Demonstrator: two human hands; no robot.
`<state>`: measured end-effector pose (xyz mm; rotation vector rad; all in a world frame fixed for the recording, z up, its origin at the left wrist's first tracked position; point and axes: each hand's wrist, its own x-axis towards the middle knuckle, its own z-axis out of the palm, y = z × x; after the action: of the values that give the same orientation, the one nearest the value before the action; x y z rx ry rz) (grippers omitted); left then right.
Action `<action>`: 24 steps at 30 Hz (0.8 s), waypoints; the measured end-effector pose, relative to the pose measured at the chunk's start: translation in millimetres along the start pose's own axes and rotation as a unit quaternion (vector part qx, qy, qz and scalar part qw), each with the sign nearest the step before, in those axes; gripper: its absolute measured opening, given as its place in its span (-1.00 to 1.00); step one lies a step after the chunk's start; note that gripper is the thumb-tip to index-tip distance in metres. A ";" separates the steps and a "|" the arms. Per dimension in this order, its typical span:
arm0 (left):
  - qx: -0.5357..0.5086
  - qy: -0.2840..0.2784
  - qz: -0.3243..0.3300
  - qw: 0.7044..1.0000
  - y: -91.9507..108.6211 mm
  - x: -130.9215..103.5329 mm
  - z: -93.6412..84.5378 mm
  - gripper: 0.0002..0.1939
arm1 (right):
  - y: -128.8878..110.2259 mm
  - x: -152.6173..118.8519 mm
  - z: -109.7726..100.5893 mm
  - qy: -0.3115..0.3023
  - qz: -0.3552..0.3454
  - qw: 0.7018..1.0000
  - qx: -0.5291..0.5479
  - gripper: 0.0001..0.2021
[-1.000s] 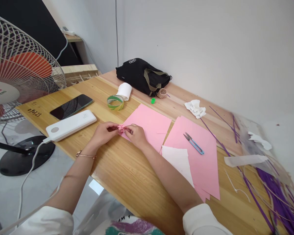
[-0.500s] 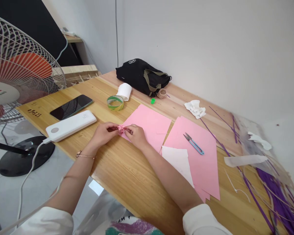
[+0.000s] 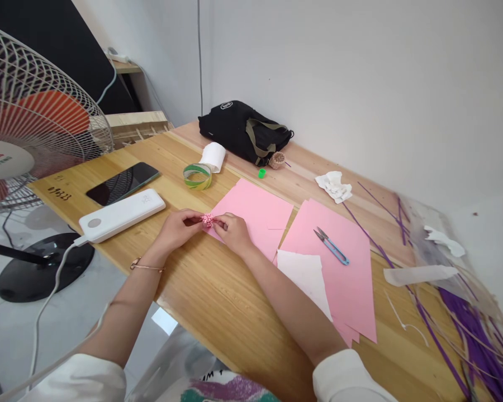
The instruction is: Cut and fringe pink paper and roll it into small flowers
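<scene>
A small pink paper flower [image 3: 208,220] with a fringed, curled head is held between my two hands, just over the near left corner of a pink paper sheet [image 3: 255,201]. My left hand [image 3: 179,228] pinches it from the left with closed fingertips. From the right, my right hand [image 3: 233,230] pinches its other side between thumb and fingers. The fingers partly cover the flower. On more pink sheets [image 3: 352,290] to the right lie blue-handled thread snips [image 3: 332,245], with a piece of white paper [image 3: 304,276] nearby.
A power bank [image 3: 123,215] and a phone [image 3: 122,183] lie at left, beside a fan [image 3: 33,123]. Further back are a tape roll [image 3: 197,177], a white roll [image 3: 213,156], a green cap [image 3: 261,173] and a black bag [image 3: 230,128]. Purple strips [image 3: 478,335] cover the right end.
</scene>
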<state>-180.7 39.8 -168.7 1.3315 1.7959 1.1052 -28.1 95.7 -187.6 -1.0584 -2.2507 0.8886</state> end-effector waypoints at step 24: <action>-0.008 0.002 -0.003 1.000 1.1 0.0 0.3 -0.63 | 2.6 0.6 1.7 0.010 -0.003 1.000 0.003 -0.83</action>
<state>-180.0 40.0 -167.9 1.3162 1.7890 1.1169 -28.3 96.9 -190.6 -1.0525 -2.2324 0.8766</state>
